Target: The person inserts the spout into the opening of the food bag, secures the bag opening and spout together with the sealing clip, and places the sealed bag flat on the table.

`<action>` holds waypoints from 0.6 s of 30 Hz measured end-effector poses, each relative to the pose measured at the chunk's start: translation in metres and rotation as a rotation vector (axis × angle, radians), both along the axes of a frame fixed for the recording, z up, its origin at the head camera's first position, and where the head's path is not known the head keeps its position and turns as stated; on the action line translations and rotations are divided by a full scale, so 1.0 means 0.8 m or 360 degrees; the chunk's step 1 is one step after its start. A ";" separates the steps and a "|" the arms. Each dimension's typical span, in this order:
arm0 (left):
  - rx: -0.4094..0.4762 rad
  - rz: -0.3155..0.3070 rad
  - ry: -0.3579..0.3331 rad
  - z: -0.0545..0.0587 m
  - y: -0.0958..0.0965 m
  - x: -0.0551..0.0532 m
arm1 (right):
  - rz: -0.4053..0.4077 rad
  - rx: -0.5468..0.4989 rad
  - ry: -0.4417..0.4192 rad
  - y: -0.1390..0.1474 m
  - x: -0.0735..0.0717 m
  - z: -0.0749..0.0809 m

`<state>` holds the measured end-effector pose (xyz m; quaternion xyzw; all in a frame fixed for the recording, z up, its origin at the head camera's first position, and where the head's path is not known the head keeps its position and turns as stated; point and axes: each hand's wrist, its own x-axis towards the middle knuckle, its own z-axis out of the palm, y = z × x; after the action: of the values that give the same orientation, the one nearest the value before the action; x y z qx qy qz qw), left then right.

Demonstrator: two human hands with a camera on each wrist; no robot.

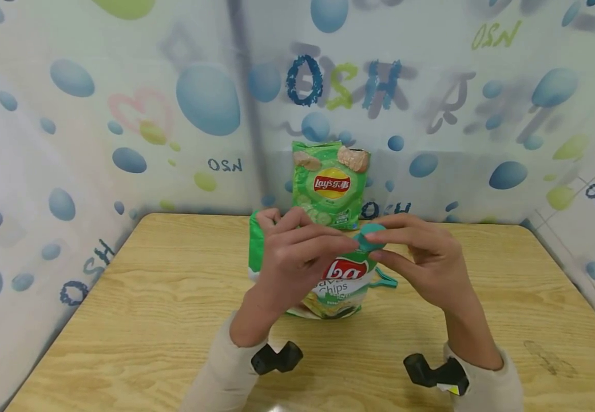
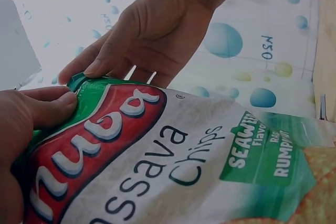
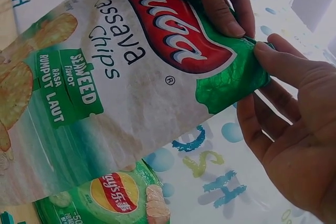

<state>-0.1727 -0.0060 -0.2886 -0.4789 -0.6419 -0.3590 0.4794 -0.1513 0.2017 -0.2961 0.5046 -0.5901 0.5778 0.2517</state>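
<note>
A green and white bag of cassava chips (image 1: 340, 289) stands on the table, its printed front plain in the left wrist view. My left hand (image 1: 297, 257) grips the bag's top edge, thumb on the front. At the other top corner, my right hand (image 1: 423, 252) pinches the bag between thumb and fingers. A teal, folded-looking part of the top (image 1: 372, 236) shows between the two hands. In the right wrist view, the right thumb lies over the green corner (image 3: 236, 85), with other fingers behind it.
A green Lay's chip bag (image 1: 330, 186) stands upright behind, against the patterned backdrop (image 1: 431, 114). Beside the cassava bag, a teal clip-like thing (image 1: 385, 279) lies on the wooden table (image 1: 138, 320), partly hidden by the bag.
</note>
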 end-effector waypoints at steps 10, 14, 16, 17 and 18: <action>-0.0038 0.0082 -0.0001 -0.001 0.000 0.002 | -0.0392 0.0195 -0.0180 0.024 0.012 -0.015; -0.0033 0.0078 -0.0025 -0.001 -0.001 0.002 | -0.0476 0.0192 -0.0254 0.039 0.021 -0.019; -0.0035 0.0073 -0.0029 -0.001 -0.001 0.002 | -0.0468 0.0186 -0.0260 0.047 0.021 -0.022; -0.0036 0.0071 -0.0028 -0.001 -0.001 0.001 | -0.0482 0.0195 -0.0259 0.051 0.021 -0.026; -0.0036 0.0072 -0.0027 -0.001 -0.001 0.001 | -0.0503 0.0214 -0.0262 0.055 0.020 -0.030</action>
<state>-0.1716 -0.0070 -0.2896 -0.4666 -0.6605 -0.3448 0.4765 -0.1355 0.2461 -0.3198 0.3723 -0.7178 0.5297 0.2560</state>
